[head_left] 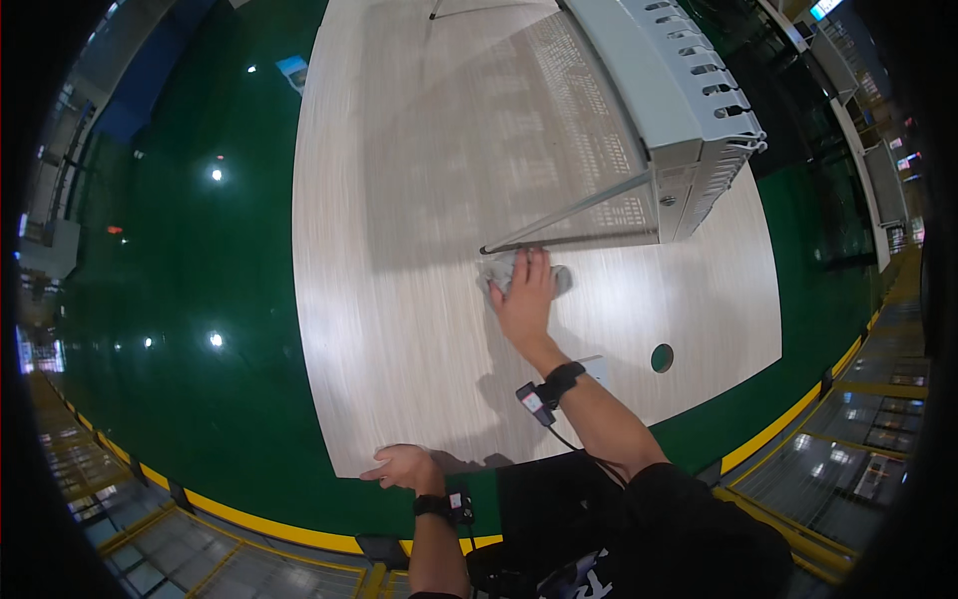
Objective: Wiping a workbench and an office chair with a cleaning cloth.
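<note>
My right hand (pixel 525 299) presses a crumpled light grey cloth (pixel 563 281) flat against the pale wood-grain tabletop (pixel 419 337). Just beyond the cloth is the dark-tipped end of a thin metal leg (pixel 569 212), which slants down from a light grey metal unit with a slotted edge (pixel 636 75). At the near left edge of the tabletop rests my left hand (pixel 404 466), its fingers partly spread and nothing visible in it; its underside is hidden. Each wrist wears a black strap with a small cabled device.
A round hole (pixel 662 358) pierces the tabletop at the near right. Part of a white flat item (pixel 596 368) shows behind my right forearm. Green floor surrounds the table, and yellow-edged railings (pixel 277 520) run along the near side. A second thin leg stands at the far end.
</note>
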Tool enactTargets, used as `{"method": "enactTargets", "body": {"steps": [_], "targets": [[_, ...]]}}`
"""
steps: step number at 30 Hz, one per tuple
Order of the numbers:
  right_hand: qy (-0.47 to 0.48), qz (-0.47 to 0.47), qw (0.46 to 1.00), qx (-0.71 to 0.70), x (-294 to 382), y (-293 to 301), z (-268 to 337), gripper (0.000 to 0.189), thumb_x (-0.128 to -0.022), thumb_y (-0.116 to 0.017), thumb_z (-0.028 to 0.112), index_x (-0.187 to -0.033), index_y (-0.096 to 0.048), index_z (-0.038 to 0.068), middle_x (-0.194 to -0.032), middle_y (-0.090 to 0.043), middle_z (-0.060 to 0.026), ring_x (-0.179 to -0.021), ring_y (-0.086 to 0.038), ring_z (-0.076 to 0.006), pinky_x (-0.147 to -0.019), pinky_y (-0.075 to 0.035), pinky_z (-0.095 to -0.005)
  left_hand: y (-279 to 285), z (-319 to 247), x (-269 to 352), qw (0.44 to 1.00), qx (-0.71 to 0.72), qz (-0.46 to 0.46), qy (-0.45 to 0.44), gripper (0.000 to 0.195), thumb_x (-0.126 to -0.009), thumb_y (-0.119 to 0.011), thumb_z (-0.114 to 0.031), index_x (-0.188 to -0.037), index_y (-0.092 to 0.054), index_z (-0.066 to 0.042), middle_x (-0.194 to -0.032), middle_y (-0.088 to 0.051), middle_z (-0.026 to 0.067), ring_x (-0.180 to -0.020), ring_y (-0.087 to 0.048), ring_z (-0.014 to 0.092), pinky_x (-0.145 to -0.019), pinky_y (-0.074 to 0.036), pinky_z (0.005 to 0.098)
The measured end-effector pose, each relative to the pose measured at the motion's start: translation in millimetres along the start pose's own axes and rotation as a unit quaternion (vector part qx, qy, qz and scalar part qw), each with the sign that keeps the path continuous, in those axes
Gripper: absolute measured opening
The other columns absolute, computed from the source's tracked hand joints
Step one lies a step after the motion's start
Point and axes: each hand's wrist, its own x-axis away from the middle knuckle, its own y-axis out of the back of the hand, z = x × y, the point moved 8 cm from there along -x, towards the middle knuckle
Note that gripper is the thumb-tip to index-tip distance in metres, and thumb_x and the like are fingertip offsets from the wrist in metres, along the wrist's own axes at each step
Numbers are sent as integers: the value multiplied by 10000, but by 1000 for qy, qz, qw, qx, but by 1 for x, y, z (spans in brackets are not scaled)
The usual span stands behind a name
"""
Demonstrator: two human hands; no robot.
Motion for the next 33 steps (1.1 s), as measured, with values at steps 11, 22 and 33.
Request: {"method": "enactTargets", "body": {"steps": [11,22,33], "targets": [[288,294,902,-127,224,1,86,781,-730,-694,269,-1402,-371,36,-1504,-303,-137,-1413,-253,-294,-1128,-234,-467,14,-7,4,998,55,28,12,653,-970,-371,-376,-1446,-112,-12,-1301,-345,366,-1044,-525,475,-832,-520,546],[198,289,934,-68,219,119,-140,695,-696,-709,250,-1342,-480,132,-1469,-371,-98,-1363,-335,-318,-1031,-383,-468,-30,59,90,977,168,88,102,678,-953,-323,-530,-1349,-294,21,-1291,-480,268,-1138,-538,404,-902,-518,496],[42,-37,998,17,89,194,-303,600,-692,-677,202,-1254,-543,39,-1382,-445,-196,-1269,-402,-421,-1046,-313,-544,-34,76,179,971,105,146,159,524,-948,-394,-398,-1241,-254,13,-1198,-568,207,-993,-621,352,-800,-549,456]]}}
